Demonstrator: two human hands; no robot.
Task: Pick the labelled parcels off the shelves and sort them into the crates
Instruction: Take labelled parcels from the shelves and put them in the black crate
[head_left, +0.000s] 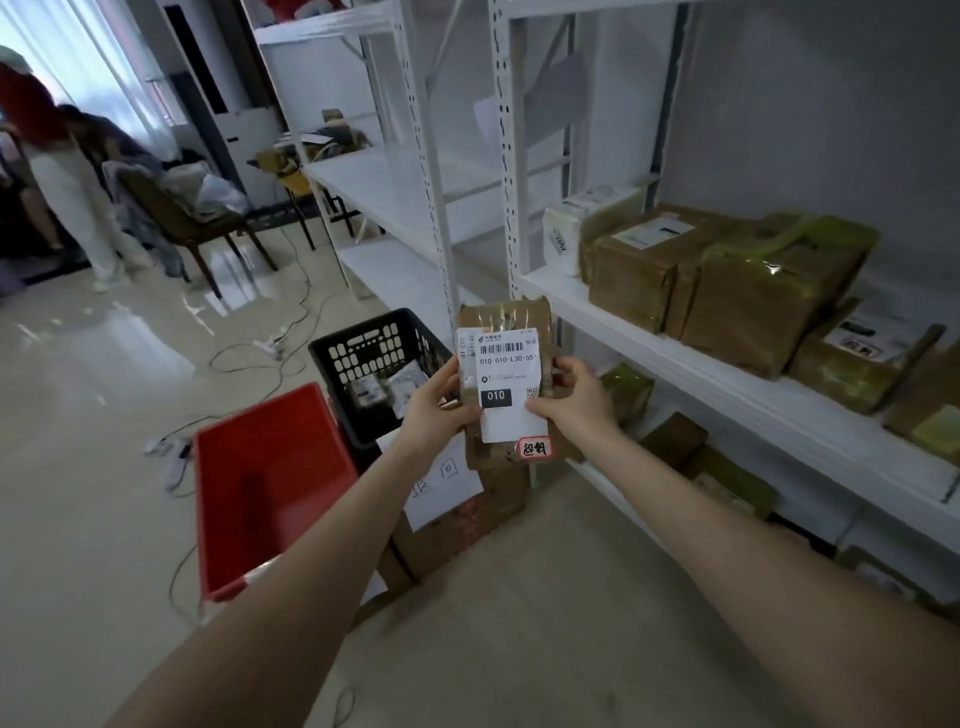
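Note:
I hold a flat brown parcel (506, 319) upright in front of me, its white shipping label marked 010 facing me. My left hand (439, 402) grips its left edge and my right hand (576, 392) grips its right edge. Below and to the left stand a red crate (228, 467), which looks empty, and a black crate (332, 364) with a few small parcels inside. On the white shelf (649, 343) to the right lie several more brown labelled parcels (737, 280).
A cardboard box (467, 514) with a paper sign stands on the floor under the held parcel. More parcels sit on the lower shelves at right. Cables and power strips trail over the floor at left. People and a chair are at the far left.

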